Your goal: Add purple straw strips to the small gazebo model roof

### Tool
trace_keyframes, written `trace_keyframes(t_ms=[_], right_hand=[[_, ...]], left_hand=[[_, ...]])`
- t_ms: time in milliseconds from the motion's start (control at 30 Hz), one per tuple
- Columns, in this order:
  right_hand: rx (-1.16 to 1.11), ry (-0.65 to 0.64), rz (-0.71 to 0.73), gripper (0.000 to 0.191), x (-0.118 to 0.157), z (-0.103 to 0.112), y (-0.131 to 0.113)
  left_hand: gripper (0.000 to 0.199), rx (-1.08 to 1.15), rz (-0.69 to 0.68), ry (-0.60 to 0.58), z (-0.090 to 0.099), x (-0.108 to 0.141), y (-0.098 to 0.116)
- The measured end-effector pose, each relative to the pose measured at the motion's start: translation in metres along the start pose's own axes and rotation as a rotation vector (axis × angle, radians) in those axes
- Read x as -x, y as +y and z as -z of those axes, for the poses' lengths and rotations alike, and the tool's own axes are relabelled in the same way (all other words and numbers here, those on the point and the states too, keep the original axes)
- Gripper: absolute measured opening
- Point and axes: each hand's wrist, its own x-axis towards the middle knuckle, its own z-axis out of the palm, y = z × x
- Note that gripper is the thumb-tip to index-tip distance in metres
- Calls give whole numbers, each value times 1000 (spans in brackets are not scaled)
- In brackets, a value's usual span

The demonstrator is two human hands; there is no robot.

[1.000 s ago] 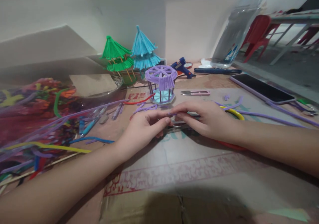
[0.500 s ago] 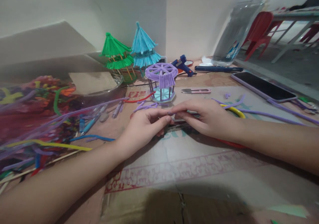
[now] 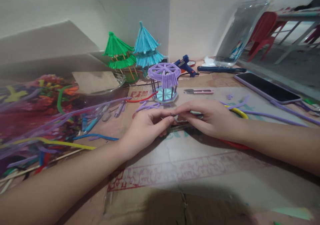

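Observation:
My left hand (image 3: 150,125) is closed in a pinch over the cardboard, its thumb and forefinger pressed together. Fingertip to fingertip with it, my right hand (image 3: 210,120) also pinches. A tiny dark bit shows where the fingertips meet, too small to name. Just beyond the hands stands a small purple pavilion (image 3: 164,72) of pipe cleaners, with dark posts and a pale blue base. Short purple pipe cleaner pieces (image 3: 150,106) lie at its foot, near my left fingers. Behind my right hand rest pink-handled thread snips (image 3: 198,91).
Green (image 3: 120,51) and blue (image 3: 147,48) two-tiered pavilions stand at the back, beside a blue glue gun (image 3: 186,65). A phone (image 3: 267,87), a utility knife (image 3: 220,69) and a large clear bottle (image 3: 241,34) are on the right. Colourful pipe cleaners (image 3: 50,98) heap up on the left.
The whole view has shifted slightly, so things appear a little further right. Both hands keep their fingertips together, with only a slight shift of the fingers.

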Motion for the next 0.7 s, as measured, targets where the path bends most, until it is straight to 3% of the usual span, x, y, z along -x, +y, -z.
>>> trace_keyframes(t_ms=[300,700], right_hand=[[-129,-37,-145,23,-1,0,3],[-55,-12,-93,23,-2,1,0]], left_hand=[[21,0,6,15,0,1,2],[24,-14,5,25,-1,0,-3]])
